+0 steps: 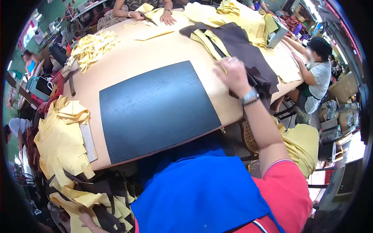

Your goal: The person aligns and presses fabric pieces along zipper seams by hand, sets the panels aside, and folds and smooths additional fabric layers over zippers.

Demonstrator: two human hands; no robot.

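Note:
My right hand (235,75) is over the right part of the table, its fingers curled around the end of a yellow strip (211,48). Beneath that strip lies a dark brown sheet of material (241,42), bunched up near my wrist. Down at the lower left, my left hand (86,218) grips a yellow piece (75,202) in a heap of yellow and dark brown pieces; some of its fingers are hidden. Between my hands, a black rectangular mat (155,108) lies flat on the table, touched by neither.
Yellow pieces (62,139) hang over the table's left edge. A tangle of yellow strips (93,48) lies at the far left, near a hammer-like tool (71,83). Across the table (136,52), a person's hands (167,17) work on yellow material. Another person (320,70) sits at the right.

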